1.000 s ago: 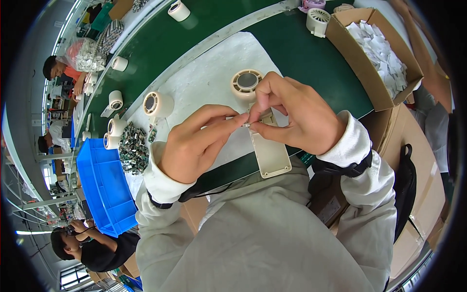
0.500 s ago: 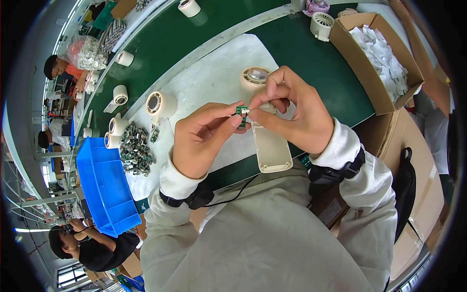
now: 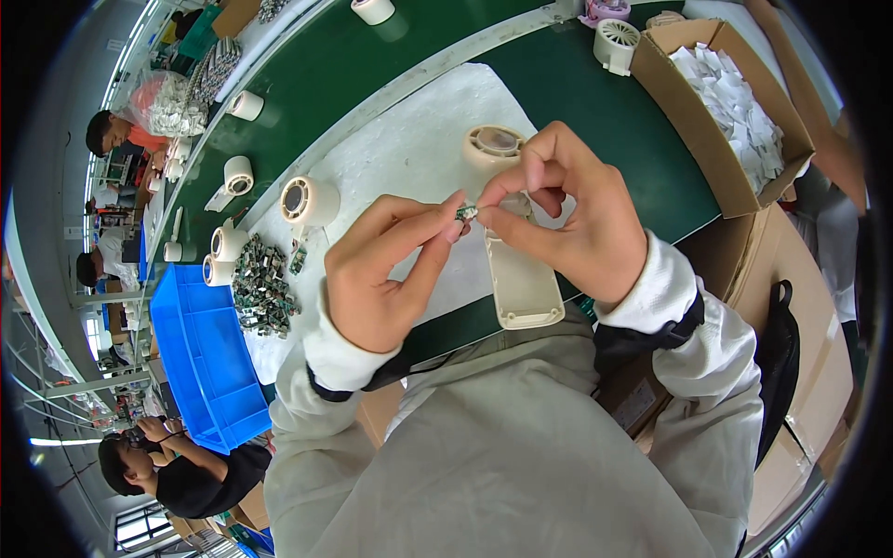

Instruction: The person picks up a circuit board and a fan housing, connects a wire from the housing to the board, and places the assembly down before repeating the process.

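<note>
Between the finger and thumb of my left hand [image 3: 381, 270] is a small green circuit board [image 3: 464, 213], seen almost edge-on. My right hand [image 3: 581, 223] pinches a small white connector at the board's right end; whether it is fully seated I cannot tell. Under my hands lies a cream handheld fan [image 3: 528, 293] with its handle shell open toward me. Its round head [image 3: 495, 141] points away, and my right fingers hide part of its neck. Left of my hands, another cream fan [image 3: 310, 201] has a board hanging out near its base.
A heap of green circuit boards [image 3: 263, 288] lies on the white sheet [image 3: 409, 130], beside a blue divided bin [image 3: 209, 363]. At the right stands a cardboard box [image 3: 679, 112] of white slips. More fan parts [image 3: 238, 175] ride the green belt [image 3: 307, 84]. Co-workers sit at the left.
My left hand has tilted the circuit board from face-on to nearly edge-on. My right hand stays at its end. The fan parts on the belt have shifted slightly rightward.
</note>
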Demonstrator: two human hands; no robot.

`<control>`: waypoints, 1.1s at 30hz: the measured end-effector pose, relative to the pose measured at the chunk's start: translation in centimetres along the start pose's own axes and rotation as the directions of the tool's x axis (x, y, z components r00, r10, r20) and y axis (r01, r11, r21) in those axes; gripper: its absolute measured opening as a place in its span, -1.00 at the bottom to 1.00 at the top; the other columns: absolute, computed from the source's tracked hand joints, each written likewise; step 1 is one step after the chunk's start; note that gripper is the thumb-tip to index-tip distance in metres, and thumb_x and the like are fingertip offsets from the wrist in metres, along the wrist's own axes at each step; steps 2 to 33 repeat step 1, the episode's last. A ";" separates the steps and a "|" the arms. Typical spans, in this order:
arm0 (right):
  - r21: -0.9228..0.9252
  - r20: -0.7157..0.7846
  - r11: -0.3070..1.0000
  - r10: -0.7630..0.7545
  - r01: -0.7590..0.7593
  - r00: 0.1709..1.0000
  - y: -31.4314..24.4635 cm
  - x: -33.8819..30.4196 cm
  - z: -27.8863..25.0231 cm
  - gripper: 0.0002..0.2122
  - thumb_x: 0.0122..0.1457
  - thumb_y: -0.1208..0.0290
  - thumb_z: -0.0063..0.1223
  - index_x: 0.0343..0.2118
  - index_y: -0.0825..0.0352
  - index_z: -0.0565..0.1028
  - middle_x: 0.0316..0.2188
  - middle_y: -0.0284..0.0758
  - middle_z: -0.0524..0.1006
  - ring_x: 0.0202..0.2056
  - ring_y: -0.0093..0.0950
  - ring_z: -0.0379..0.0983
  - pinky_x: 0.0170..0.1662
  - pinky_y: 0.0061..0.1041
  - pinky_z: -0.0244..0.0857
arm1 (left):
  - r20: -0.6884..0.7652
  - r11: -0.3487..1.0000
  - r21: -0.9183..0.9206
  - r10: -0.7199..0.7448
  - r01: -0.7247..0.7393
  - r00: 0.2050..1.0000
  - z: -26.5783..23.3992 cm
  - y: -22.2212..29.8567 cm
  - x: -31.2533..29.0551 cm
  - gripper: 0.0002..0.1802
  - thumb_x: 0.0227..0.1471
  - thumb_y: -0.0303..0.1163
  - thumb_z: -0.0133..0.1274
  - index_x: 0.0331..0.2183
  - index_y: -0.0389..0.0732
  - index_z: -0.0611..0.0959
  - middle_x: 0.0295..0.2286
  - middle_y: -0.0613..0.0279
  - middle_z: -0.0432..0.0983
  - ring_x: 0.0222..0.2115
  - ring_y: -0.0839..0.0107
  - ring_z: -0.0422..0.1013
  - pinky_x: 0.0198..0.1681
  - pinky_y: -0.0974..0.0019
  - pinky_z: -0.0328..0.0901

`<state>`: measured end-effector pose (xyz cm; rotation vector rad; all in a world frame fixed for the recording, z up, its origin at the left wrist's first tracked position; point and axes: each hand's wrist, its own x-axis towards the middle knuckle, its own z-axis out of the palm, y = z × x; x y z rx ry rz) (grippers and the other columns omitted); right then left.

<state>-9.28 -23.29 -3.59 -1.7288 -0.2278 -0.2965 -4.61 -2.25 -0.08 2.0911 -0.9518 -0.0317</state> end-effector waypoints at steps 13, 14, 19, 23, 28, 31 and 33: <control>0.047 -0.059 0.994 0.103 -0.101 0.993 -0.1 -0.2 0.4 -0.66 0.11 0.61 0.23 -0.32 0.22 0.20 -0.32 -0.39 0.64 -0.45 -0.59 0.35 -0.39 -0.59 0.22 | -0.081 0.999 0.047 -0.018 0.022 0.997 0.6 0.3 -0.3 -0.64 0.03 -0.67 0.18 -0.09 -0.20 0.71 -0.27 0.10 0.60 -0.30 0.28 0.59 -0.26 0.39 0.46; 0.047 -0.059 0.994 0.103 -0.101 0.993 -0.1 -0.2 0.4 -0.66 0.11 0.61 0.23 -0.32 0.22 0.20 -0.32 -0.39 0.64 -0.45 -0.59 0.35 -0.39 -0.59 0.22 | -0.081 0.999 0.047 -0.018 0.022 0.997 0.6 0.3 -0.3 -0.64 0.03 -0.67 0.18 -0.09 -0.20 0.71 -0.27 0.10 0.60 -0.30 0.28 0.59 -0.26 0.39 0.46; 0.047 -0.059 0.994 0.103 -0.101 0.993 -0.1 -0.2 0.4 -0.66 0.11 0.61 0.23 -0.32 0.22 0.20 -0.32 -0.39 0.64 -0.45 -0.59 0.35 -0.39 -0.59 0.22 | -0.081 0.999 0.047 -0.018 0.022 0.997 0.6 0.3 -0.3 -0.64 0.03 -0.67 0.18 -0.09 -0.20 0.71 -0.27 0.10 0.60 -0.30 0.28 0.59 -0.26 0.39 0.46; 0.047 -0.059 0.994 0.103 -0.101 0.993 -0.1 -0.2 0.4 -0.66 0.11 0.61 0.23 -0.32 0.22 0.20 -0.32 -0.39 0.64 -0.45 -0.59 0.35 -0.39 -0.59 0.22 | -0.081 0.999 0.047 -0.018 0.022 0.997 0.6 0.3 -0.3 -0.64 0.03 -0.67 0.18 -0.09 -0.20 0.71 -0.27 0.10 0.60 -0.30 0.28 0.59 -0.26 0.39 0.46; 0.047 -0.059 0.994 0.103 -0.101 0.993 -0.1 -0.2 0.4 -0.66 0.11 0.61 0.23 -0.32 0.22 0.20 -0.32 -0.39 0.64 -0.45 -0.59 0.35 -0.39 -0.59 0.22 | -0.081 0.999 0.047 -0.018 0.022 0.997 0.6 0.3 -0.3 -0.64 0.03 -0.67 0.18 -0.09 -0.20 0.71 -0.27 0.10 0.60 -0.30 0.28 0.59 -0.26 0.39 0.46; 0.047 -0.059 0.994 0.103 -0.101 0.993 -0.1 -0.2 0.4 -0.66 0.11 0.61 0.23 -0.32 0.22 0.20 -0.32 -0.39 0.64 -0.45 -0.59 0.35 -0.39 -0.59 0.22 | -0.081 0.999 0.047 -0.018 0.022 0.997 0.6 0.3 -0.3 -0.64 0.03 -0.67 0.18 -0.09 -0.20 0.71 -0.27 0.10 0.60 -0.30 0.28 0.59 -0.26 0.39 0.46; 0.047 -0.059 0.994 0.103 -0.101 0.993 -0.1 -0.2 0.4 -0.66 0.11 0.61 0.23 -0.32 0.22 0.20 -0.32 -0.39 0.64 -0.45 -0.59 0.35 -0.39 -0.59 0.22 | -0.081 0.999 0.047 -0.018 0.022 0.997 0.6 0.3 -0.3 -0.64 0.03 -0.67 0.18 -0.09 -0.20 0.71 -0.27 0.10 0.60 -0.30 0.28 0.59 -0.26 0.39 0.46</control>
